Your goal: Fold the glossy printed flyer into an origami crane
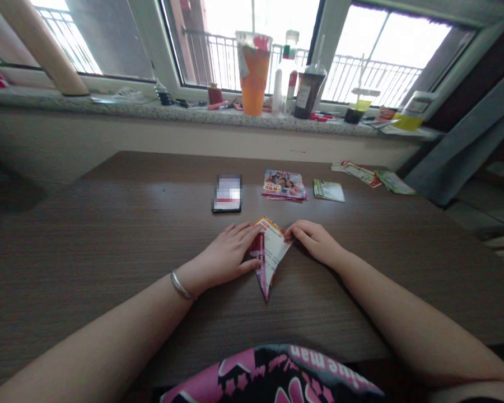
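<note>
The folded paper (pixel 272 249) lies on the brown tabletop (pixel 121 224), between the person's two hands and in front of the body, its long narrow point turned toward the person and its broader end away. The left hand (pixel 229 249) rests palm down along the paper's left side, its grip spread: the fingers reach over the upper left edge, and the thumb stands apart from them, its tip on the printed pink band. The right hand (pixel 315 238) has its grip closed, thumb and fingertips pinching the paper's right corner, with the other fingers curled in. Much of the paper's face is white with small print, and an orange border runs along its far edge. A silver bracelet (pixel 181 284) circles the left wrist. Beyond the left hand lies a dark-edged device (pixel 227 193), its screen pixelated. To the right of that sits a stack of colourful leaflets (pixel 284 184), with a smaller stack of pale cards (pixel 328 191) just beside it; farther right, near the tabletop's far edge, are some loose printed slips (pixel 361 173). On the speckled windowsill (pixel 121 107) behind stand a tall cup of orange drink (pixel 253 84), a dark cup (pixel 308 92) with a straw, and a bottle with yellow contents (pixel 411 115), among smaller items.
</note>
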`<state>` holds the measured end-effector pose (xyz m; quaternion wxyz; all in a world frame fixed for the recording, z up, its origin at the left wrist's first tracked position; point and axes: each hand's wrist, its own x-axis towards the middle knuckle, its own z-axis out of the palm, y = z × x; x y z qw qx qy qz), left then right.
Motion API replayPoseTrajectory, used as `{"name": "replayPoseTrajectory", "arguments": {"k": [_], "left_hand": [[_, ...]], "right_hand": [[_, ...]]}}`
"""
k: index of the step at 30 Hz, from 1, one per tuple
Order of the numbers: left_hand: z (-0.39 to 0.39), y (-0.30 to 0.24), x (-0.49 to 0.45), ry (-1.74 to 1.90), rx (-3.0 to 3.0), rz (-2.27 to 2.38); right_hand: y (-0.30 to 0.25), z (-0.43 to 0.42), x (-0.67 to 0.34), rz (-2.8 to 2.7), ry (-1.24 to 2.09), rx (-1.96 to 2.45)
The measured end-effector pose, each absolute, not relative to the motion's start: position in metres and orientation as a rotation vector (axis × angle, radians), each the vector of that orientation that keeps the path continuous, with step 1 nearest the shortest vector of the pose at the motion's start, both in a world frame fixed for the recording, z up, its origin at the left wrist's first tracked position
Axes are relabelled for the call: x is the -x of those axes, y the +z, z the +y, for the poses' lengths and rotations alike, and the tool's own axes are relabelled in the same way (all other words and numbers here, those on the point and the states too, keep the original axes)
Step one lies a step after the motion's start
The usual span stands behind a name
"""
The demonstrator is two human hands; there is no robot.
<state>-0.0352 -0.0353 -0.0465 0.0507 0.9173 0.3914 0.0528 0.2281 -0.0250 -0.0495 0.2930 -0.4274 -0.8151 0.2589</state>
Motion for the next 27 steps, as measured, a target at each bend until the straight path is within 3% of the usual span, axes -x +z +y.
{"name": "replayPoseTrajectory", "arguments": {"k": [4,13,27], "left_hand": [[-0.0359,-0.0449,0.0344,0.137,-2.785,1.195],[-0.0357,-0.0427,0.033,0.162,-2.768,1.165],[-0.0342,-0.0436,0.0325,0.371,-2.591,1.134]], "right_hand": [[-0.0498,-0.026,-0.2301,-2.211,0.739,1.125],[-0.0496,-0.0286,-0.2292,-2.472,0.496,1.017],[-0.0535,-0.0323,-0.2359,-2.529,0.607,1.221]]}}
